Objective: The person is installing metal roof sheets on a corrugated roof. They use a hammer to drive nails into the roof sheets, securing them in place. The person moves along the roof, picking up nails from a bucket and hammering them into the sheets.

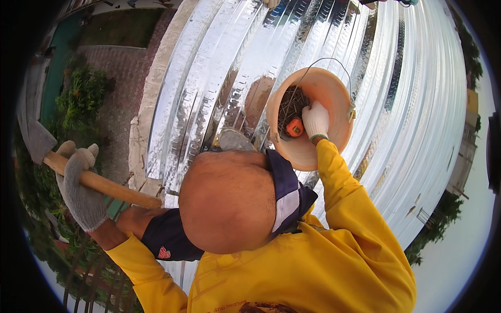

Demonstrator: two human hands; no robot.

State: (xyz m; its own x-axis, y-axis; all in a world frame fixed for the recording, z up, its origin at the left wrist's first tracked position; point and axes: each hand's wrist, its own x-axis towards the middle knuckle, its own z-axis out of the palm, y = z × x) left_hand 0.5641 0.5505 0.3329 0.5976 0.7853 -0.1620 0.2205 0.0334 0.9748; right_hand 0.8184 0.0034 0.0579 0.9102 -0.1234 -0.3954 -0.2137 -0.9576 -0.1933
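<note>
Bucket (pixel 336 101) stands open on corrugated metal sheets (pixel 407 156), holding dark wiry pieces (pixel 290 107) and orange tape measure (pixel 295 127). Gloved right hand (pixel 316 121) is inside, beside tape measure; fingertips hidden, so cannot tell whether they pinch anything. Gloved left hand (pixel 82 188) wraps handle of hammer (pixel 122 191), well apart from bucket. Sheets already lie side by side; picking from bucket looks unfinished, right hand not yet out.
</note>
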